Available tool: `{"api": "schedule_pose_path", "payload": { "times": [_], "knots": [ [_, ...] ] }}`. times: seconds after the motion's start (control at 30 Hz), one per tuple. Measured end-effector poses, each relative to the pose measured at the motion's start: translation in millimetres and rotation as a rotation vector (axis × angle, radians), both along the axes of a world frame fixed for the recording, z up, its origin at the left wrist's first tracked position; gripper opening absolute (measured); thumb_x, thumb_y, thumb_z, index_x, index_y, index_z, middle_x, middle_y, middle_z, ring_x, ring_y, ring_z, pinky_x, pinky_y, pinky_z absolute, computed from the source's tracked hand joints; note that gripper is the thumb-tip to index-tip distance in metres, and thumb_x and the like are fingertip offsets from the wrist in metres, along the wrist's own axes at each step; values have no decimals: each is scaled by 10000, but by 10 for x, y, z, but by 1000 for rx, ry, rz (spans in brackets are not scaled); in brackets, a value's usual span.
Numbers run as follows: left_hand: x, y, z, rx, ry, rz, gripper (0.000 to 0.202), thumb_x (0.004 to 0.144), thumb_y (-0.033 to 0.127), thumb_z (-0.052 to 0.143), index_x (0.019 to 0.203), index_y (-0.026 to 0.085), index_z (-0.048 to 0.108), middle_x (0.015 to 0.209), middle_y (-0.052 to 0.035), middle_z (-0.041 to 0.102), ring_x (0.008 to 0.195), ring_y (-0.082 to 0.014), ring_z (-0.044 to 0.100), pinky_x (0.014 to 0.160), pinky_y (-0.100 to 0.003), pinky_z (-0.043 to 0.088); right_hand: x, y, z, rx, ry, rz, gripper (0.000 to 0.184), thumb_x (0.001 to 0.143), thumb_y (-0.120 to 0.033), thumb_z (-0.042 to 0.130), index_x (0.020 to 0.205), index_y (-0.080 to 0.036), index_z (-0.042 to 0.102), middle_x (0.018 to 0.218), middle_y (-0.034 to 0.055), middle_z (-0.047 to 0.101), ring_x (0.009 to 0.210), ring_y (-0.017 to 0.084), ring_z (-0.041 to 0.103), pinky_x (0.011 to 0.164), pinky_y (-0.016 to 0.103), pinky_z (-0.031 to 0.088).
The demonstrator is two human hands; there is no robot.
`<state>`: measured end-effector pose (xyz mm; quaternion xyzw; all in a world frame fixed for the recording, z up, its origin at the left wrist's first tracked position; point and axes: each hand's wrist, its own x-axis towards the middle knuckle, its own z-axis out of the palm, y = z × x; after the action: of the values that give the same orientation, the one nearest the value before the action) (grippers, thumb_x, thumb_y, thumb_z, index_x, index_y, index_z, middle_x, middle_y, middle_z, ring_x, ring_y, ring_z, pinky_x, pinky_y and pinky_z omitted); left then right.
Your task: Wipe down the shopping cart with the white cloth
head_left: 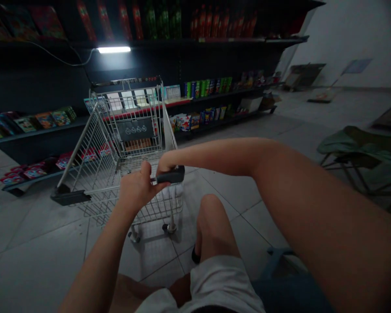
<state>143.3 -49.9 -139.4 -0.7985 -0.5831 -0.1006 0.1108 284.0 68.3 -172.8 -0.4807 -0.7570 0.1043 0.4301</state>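
A metal shopping cart (97, 167) stands in front of me, with grey plastic grips at the ends of its handle bar. My left hand (137, 184) is closed around the bar near its middle, the thumb lying along the right grip (171, 175). Over that grip, my right hand (167, 161) bends down into the cart's near right corner. Its fingers are hidden behind the grip and bar, so what they hold does not show. White wrapped items (169, 192), too unclear to name, sit low in that corner, seen through the wire.
Dark store shelves (215, 89) with bottles, cans, boxes and packets run behind the cart. A lit tube lamp (114, 49) hangs on them. A green folding chair (361, 148) stands at right. Blue plastic furniture (280, 282) is beside my bare knee (213, 217).
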Motion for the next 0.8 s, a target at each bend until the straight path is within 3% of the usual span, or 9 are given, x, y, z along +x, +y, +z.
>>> {"api": "schedule_pose_path", "payload": {
  "times": [0.07, 0.13, 0.2, 0.23, 0.33, 0.4, 0.53, 0.7, 0.8],
  "knots": [
    [-42, -19, -23, 0, 6, -25, 673, 807, 780, 479, 1110, 181, 515, 841, -112, 734, 829, -335, 709, 599, -317, 359, 5, -52, 341, -182, -126, 102, 300, 775, -149, 629, 511, -70, 511, 727, -64, 658, 697, 8, 596, 668, 189, 444],
    [-97, -34, -58, 26, -8, -58, 662, 808, 784, 473, 1088, 187, 529, 833, -104, 733, 800, -320, 706, 586, -312, 336, 41, -144, 809, -428, -328, 251, 241, 780, -132, 579, 566, -28, 543, 737, -88, 632, 696, -10, 586, 693, 176, 437],
    [-150, -45, -87, 68, -28, -90, 636, 815, 773, 474, 1060, 190, 541, 824, -92, 731, 769, -299, 699, 572, -309, 311, 107, -256, 1281, -670, -549, 447, 87, 754, -43, 560, 697, -1, 611, 732, -99, 614, 703, 3, 592, 718, 183, 446],
    [-172, -51, -93, 88, -27, -108, 624, 822, 764, 470, 1056, 191, 546, 813, -85, 729, 753, -289, 695, 565, -308, 298, 149, -315, 1477, -727, -625, 554, 114, 733, 17, 546, 791, -4, 642, 732, -100, 611, 711, 17, 597, 729, 189, 454],
    [-241, -78, -78, 129, 36, -191, 565, 850, 733, 448, 991, 201, 576, 736, -63, 703, 703, -265, 675, 550, -306, 265, 284, -489, 1743, -519, -697, 721, 384, 672, 132, 510, 976, -45, 664, 781, -78, 630, 761, 48, 589, 763, 190, 454],
    [-305, -99, -55, 140, 89, -290, 530, 868, 713, 430, 890, 209, 593, 686, -51, 675, 674, -245, 658, 549, -303, 261, 372, -564, 1630, -386, -771, 740, 417, 647, 144, 521, 970, -67, 677, 826, -56, 656, 790, 64, 580, 782, 190, 445],
    [-489, -130, -34, 139, 77, -420, 527, 876, 687, 429, 761, 197, 584, 643, -41, 647, 592, -195, 603, 543, -293, 284, 581, -421, 1116, -365, -856, 756, 458, 653, 114, 537, 1017, -122, 686, 970, 1, 695, 915, 118, 606, 865, 235, 456],
    [-799, -160, 0, 16, -49, -446, 508, 830, 681, 512, 769, 189, 617, 606, -26, 614, 575, -161, 572, 563, -273, 349, 785, 35, 607, 59, -568, 392, 447, 741, 50, 517, 1121, -138, 660, 1168, 89, 630, 1114, 192, 567, 1039, 357, 423],
    [-1023, -172, 117, -147, -142, -404, 495, 783, 674, 560, 737, 185, 617, 586, -15, 591, 553, -150, 553, 550, -267, 371, 621, -23, 294, 187, -289, 203, 439, 801, -8, 513, 1214, -121, 611, 1294, 139, 554, 1247, 220, 501, 1109, 382, 394]
  ]
}}
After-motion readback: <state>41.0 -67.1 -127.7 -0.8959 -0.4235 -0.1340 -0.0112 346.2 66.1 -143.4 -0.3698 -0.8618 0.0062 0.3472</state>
